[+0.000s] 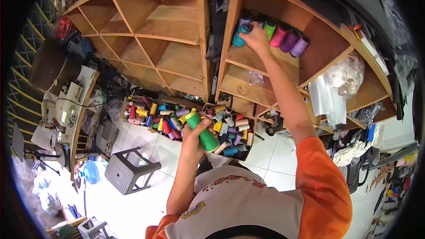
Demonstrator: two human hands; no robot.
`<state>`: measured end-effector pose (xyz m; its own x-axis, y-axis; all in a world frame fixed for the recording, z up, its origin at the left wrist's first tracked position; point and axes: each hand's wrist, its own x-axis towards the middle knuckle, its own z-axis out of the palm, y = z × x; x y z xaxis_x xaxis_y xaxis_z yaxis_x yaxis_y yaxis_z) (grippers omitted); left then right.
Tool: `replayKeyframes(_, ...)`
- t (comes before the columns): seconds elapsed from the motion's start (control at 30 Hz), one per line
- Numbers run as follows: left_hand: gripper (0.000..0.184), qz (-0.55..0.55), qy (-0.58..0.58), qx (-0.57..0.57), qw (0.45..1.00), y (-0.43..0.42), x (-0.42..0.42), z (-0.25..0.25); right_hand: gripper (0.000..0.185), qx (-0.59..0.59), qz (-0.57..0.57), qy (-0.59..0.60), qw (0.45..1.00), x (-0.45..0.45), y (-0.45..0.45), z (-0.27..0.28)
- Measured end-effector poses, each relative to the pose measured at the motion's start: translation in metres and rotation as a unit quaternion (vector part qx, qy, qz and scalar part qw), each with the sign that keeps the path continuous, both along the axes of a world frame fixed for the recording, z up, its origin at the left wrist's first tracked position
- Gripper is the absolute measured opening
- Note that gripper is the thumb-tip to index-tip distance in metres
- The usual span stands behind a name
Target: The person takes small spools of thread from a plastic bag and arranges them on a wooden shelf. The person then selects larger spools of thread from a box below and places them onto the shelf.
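Note:
My left hand [192, 140] is closed around a large green thread cone [208, 140], held tilted above a long box [123, 114] heaped with thread spools of many colours. Up in a wooden shelf compartment, my right hand [256, 39] grips the top of a teal thread spool [238, 40]. Beside that hand stand a lime green spool [269, 29], a pink spool [277, 36], a purple spool [290, 40] and a lilac spool [300, 46]. Further spools behind my right hand are partly hidden.
A second wooden shelf unit [170, 31] rises at the left. A grey stool [128, 171] stands on the tiled floor, near a blue water jug [92, 171] and a sewing machine [67, 106]. Plastic bags [334, 93] hang over the right shelf's front.

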<state>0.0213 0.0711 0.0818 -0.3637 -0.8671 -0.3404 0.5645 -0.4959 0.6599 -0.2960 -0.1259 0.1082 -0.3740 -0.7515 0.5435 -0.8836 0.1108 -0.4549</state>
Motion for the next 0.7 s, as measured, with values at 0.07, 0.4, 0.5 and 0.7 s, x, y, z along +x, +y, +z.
replayKeyframes(0.07, 0.031, 0.003, -0.009, -0.004, 1.0, -0.001, 0.004, 0.0, 0.061, 0.034, -0.008, 0.008, 0.999, -0.006, -0.018, -0.002)
replayKeyframes(0.4, 0.041, -0.042, 0.122, -0.005, 0.992, -0.019, 0.015, -0.002, 0.06, -0.033, 0.078, 0.004, 0.996, -0.005, 0.0, -0.014)
replayKeyframes(0.5, 0.041, -0.05, 0.13, -0.016, 0.99, -0.021, 0.014, 0.0, 0.057, -0.029, 0.062, -0.06, 0.996, -0.007, 0.005, -0.02)
replayKeyframes(0.7, 0.045, -0.068, 0.125, -0.03, 0.989, -0.022, 0.007, 0.01, 0.048, 0.11, 0.201, -0.283, 0.932, 0.04, 0.083, -0.008)
